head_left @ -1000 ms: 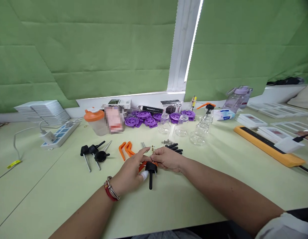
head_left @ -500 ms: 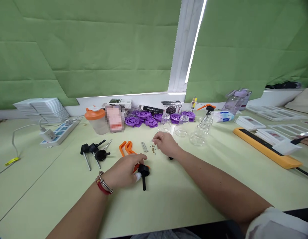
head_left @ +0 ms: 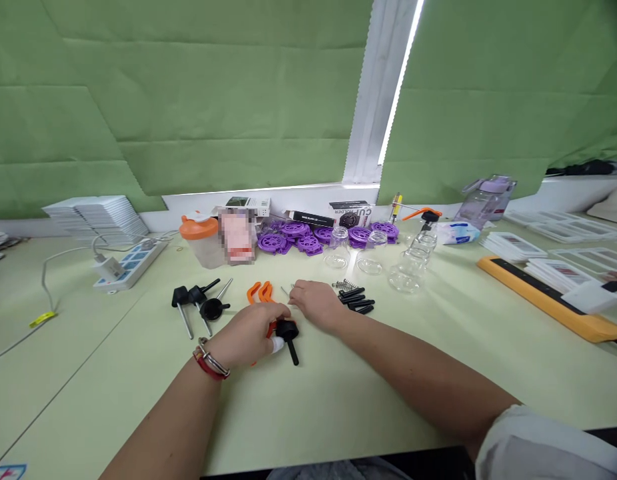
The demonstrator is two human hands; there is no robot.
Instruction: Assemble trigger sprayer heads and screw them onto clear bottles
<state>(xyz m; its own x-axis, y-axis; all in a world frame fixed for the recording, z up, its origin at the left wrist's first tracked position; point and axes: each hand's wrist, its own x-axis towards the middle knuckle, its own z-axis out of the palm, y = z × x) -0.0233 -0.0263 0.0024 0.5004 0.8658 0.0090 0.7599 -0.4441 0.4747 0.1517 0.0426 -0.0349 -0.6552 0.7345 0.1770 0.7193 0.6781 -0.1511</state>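
Black plastic sits in the left hand [head_left: 248,333]: its fingers [head_left: 269,319] close round a pump head [head_left: 287,330] low over the table [head_left: 338,413], stem pointing toward the near edge, with an orange piece showing beneath. Just beside it, the right hand [head_left: 316,303] rests palm down with curled fingers at the metal pins [head_left: 284,291]; I cannot tell if it holds any. Orange levers [head_left: 261,291] lie left of the pins, black tubes [head_left: 359,302] and springs [head_left: 342,285] right of the hand. 3 more pumps [head_left: 201,305] lie farther left. Clear jars [head_left: 369,257] and purple discs [head_left: 298,238] stand behind.
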